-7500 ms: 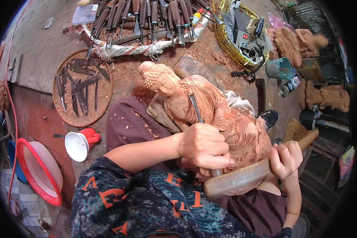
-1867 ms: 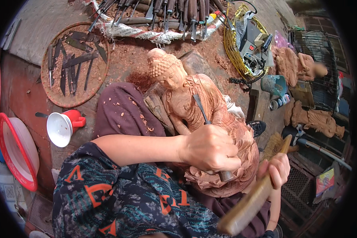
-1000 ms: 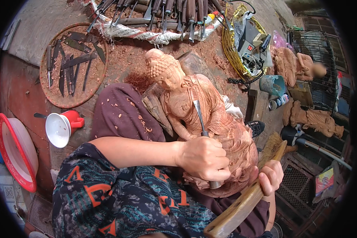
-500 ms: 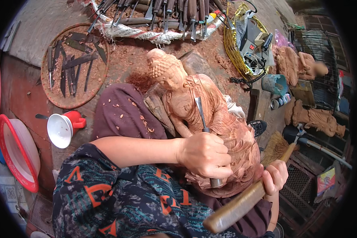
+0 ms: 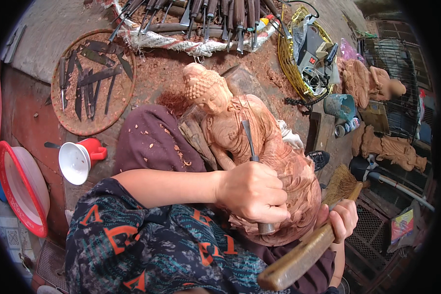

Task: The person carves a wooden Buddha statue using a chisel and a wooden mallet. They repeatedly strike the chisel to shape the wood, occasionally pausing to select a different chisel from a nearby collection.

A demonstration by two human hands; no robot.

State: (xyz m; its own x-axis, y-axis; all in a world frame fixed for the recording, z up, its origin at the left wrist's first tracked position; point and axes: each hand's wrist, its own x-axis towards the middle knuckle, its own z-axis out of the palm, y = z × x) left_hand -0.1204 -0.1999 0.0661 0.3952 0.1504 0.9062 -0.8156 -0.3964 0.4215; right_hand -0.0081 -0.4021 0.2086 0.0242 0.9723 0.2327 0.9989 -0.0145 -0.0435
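Observation:
Across my lap lies a carved wooden seated figure, its curly-haired head toward the far left and its robed lower body close to me. My left hand is closed in a fist around the handle of a chisel. The chisel's blade points away from me against the figure's chest, and its handle butt shows below my fist. My right hand grips a wooden mallet by its thin end. The mallet's thick end slants down toward me at the lower right, apart from the chisel butt.
A round woven tray with several blades lies at the far left. Several chisels lie in a rope-rimmed holder at the back. A red-and-white mug and a basin sit left. Right are a wire-ringed basket, carvings and a broom.
The mallet's thick end has shifted slightly right and down, with my right hand a little lower. My left hand keeps the chisel at nearly the same place on the figure.

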